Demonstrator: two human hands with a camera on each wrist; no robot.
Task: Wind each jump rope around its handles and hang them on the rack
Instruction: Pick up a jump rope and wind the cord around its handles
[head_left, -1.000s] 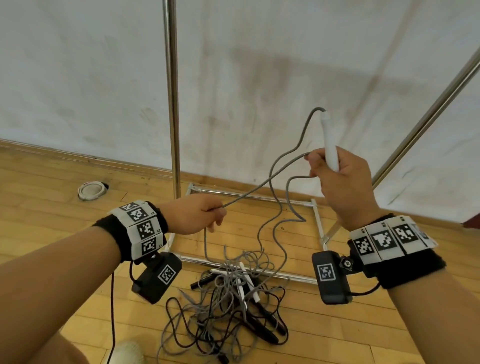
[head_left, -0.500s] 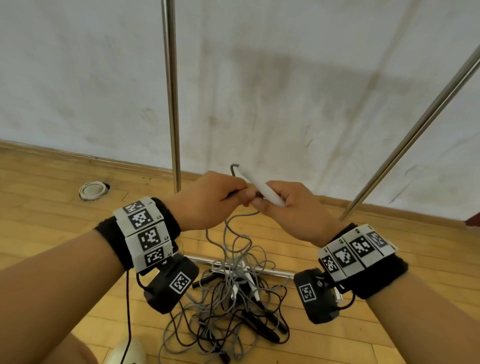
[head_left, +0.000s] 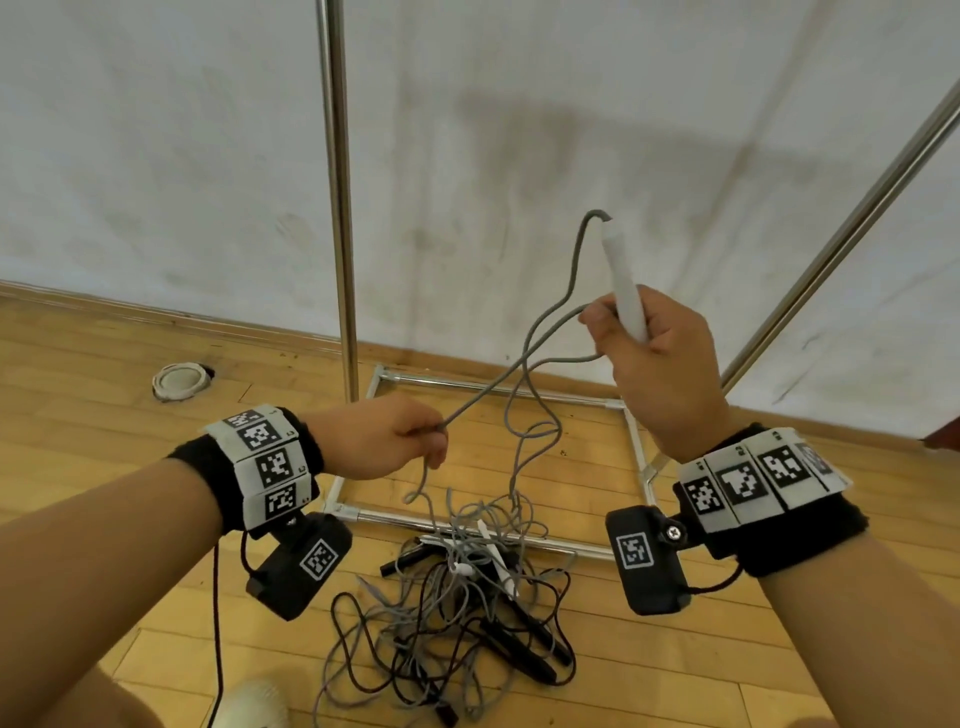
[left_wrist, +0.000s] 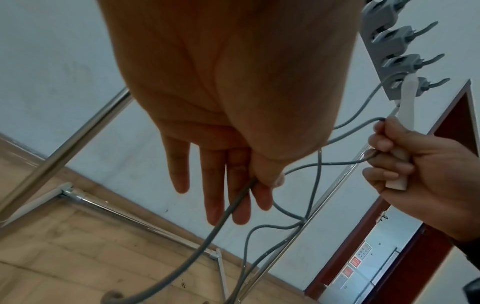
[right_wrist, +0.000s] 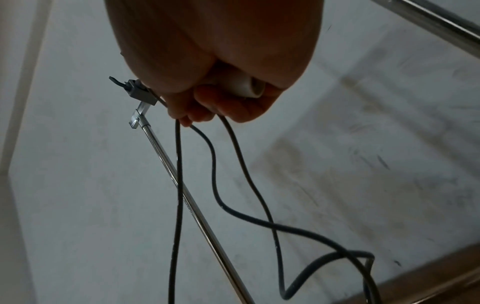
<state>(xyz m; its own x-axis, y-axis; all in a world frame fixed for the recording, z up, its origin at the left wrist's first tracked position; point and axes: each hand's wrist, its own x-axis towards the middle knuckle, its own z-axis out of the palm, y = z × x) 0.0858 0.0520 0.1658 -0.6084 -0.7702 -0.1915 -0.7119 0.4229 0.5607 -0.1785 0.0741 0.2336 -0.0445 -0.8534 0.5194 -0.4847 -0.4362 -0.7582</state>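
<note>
My right hand (head_left: 654, 358) grips a white jump-rope handle (head_left: 623, 286) upright at chest height, with loops of its grey rope (head_left: 540, 332) caught under the fingers. The handle (left_wrist: 405, 115) shows in the left wrist view too, and its butt end (right_wrist: 246, 86) in the right wrist view. My left hand (head_left: 384, 436), lower and to the left, pinches the same grey rope (left_wrist: 233, 203) between thumb and fingers; the strand runs taut up to the right hand. Below, a tangle of grey and black ropes (head_left: 457, 613) with white and black handles lies on the floor.
The rack's metal base frame (head_left: 498, 389) sits on the wooden floor against the white wall, with a vertical pole (head_left: 337, 208) left and a slanted pole (head_left: 841, 228) right. A row of grey hooks (left_wrist: 400, 45) is on the rack. A white round object (head_left: 179, 382) lies far left.
Half a second ago both hands met at the handle. Since then the right hand rose with the handle, and the left hand moved down and left, drawing out a length of grey rope.
</note>
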